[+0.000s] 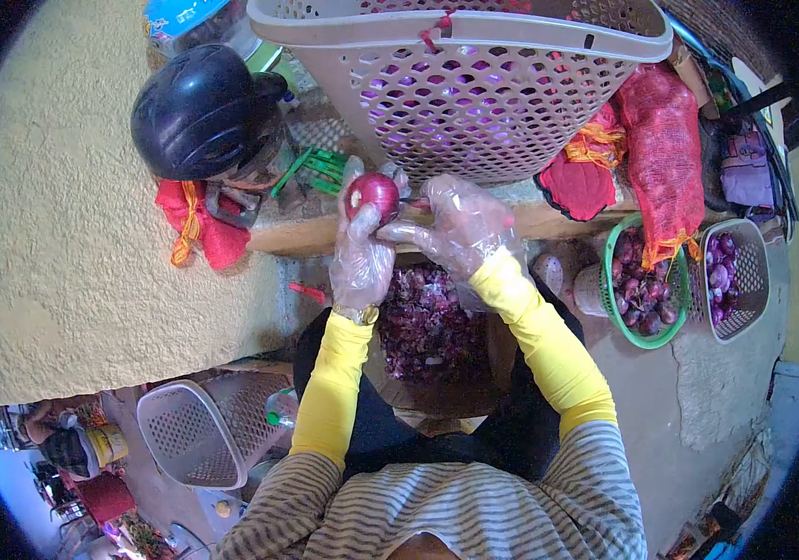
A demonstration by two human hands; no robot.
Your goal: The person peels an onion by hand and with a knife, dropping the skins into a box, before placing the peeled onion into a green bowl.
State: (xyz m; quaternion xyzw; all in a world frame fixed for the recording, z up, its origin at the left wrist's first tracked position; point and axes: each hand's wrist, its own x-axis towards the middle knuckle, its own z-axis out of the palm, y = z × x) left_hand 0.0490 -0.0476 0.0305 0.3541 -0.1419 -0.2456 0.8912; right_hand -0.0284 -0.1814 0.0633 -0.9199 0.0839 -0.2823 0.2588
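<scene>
Beside a rough wall (73,233), left grip (362,266) clasps 1 onion (379,199); right grip's (466,222) closure unclear.

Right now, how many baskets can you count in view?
4: a large beige basket at top centre, a green basket and a rectangular basket at right, and a lower-left basket. Others may be hidden.
</scene>
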